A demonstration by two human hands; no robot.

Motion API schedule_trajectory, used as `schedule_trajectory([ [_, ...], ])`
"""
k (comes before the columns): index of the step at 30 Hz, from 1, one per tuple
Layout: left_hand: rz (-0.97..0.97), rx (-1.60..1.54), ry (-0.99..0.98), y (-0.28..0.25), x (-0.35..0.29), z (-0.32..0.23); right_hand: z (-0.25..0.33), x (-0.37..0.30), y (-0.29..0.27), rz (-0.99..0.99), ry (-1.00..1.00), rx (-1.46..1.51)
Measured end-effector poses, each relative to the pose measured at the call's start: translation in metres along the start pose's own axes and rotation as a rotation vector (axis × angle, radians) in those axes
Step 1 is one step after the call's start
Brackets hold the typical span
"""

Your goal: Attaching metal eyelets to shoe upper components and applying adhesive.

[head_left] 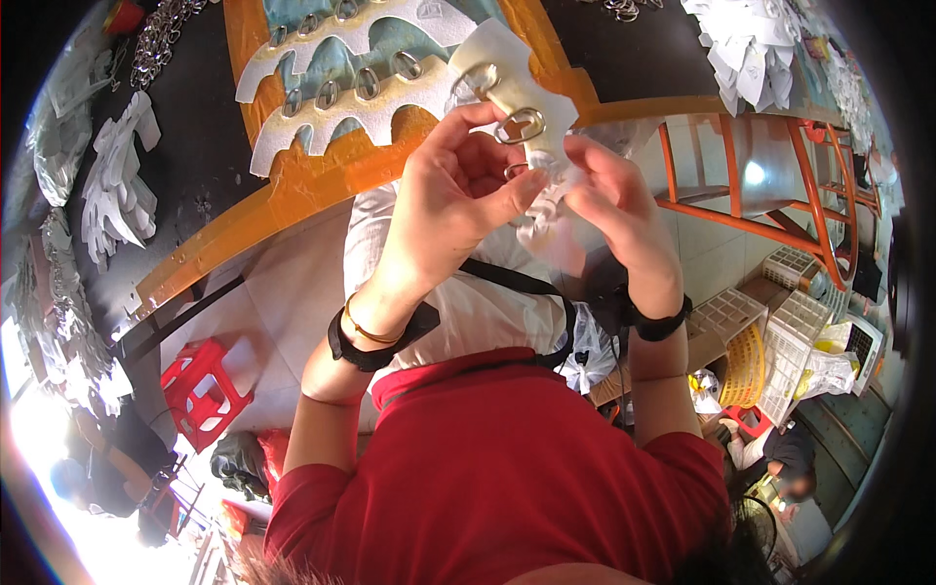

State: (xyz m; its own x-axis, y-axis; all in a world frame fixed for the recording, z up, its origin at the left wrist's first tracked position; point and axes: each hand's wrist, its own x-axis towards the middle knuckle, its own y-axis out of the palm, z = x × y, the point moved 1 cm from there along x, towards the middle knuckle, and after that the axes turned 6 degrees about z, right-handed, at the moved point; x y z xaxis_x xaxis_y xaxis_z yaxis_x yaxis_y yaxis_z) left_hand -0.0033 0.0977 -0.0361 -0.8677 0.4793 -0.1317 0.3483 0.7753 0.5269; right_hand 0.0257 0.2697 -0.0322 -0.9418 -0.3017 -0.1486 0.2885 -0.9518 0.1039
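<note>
My left hand (456,200) pinches a white scalloped strip (548,97) of leather-like sheet, raised above the table's near edge. Metal oval rings (520,125) sit along that strip, close to my left thumb and fingers. My right hand (621,210) closes on the strip's lower right part, where the material curls and is partly blurred. Just beyond my hands, two similar scalloped strips lie flat, a nearer one (417,98) and a farther one (390,21). Each carries a row of metal rings, such as one ring (368,84) on the nearer strip.
The dark table (210,146) has orange tape (229,239) along its curved edge. White cut pieces are heaped at the left (117,190) and right (746,44). More rings (156,44) lie far left. A red stool (205,390), orange metal frame (731,175) and plastic crates (795,341) stand below.
</note>
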Motion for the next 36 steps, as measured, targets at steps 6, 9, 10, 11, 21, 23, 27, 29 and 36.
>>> schedule_trajectory([
  [6,0.047,0.056,-0.042,-0.001,-0.003,0.015,-0.008,0.014,0.006,-0.166,0.034,0.298],
  [9,0.121,-0.042,-0.061,-0.005,-0.009,0.018,-0.010,0.016,0.016,-0.324,0.032,0.245],
  [10,0.167,-0.248,-0.147,-0.007,-0.010,0.018,-0.010,0.015,0.017,-0.308,0.017,0.200],
  [11,0.213,-0.455,-0.233,-0.009,-0.011,0.017,-0.010,0.013,0.018,-0.292,0.002,0.155],
  [21,0.248,-0.612,-0.170,-0.015,-0.013,0.029,0.001,0.007,0.022,-0.147,0.020,0.058],
  [23,0.177,-0.389,-0.085,-0.015,-0.013,0.032,0.002,0.007,0.022,-0.093,0.011,0.052],
  [27,-0.022,-0.116,0.237,-0.002,-0.011,0.029,0.005,0.011,0.040,-0.323,-0.086,0.101],
  [29,-0.083,-0.178,0.269,0.008,-0.014,0.022,0.001,0.014,0.043,-0.394,-0.303,-0.186],
  [36,0.100,-0.597,0.018,-0.013,-0.016,0.014,-0.003,0.024,0.041,-0.390,-0.375,-0.342],
])
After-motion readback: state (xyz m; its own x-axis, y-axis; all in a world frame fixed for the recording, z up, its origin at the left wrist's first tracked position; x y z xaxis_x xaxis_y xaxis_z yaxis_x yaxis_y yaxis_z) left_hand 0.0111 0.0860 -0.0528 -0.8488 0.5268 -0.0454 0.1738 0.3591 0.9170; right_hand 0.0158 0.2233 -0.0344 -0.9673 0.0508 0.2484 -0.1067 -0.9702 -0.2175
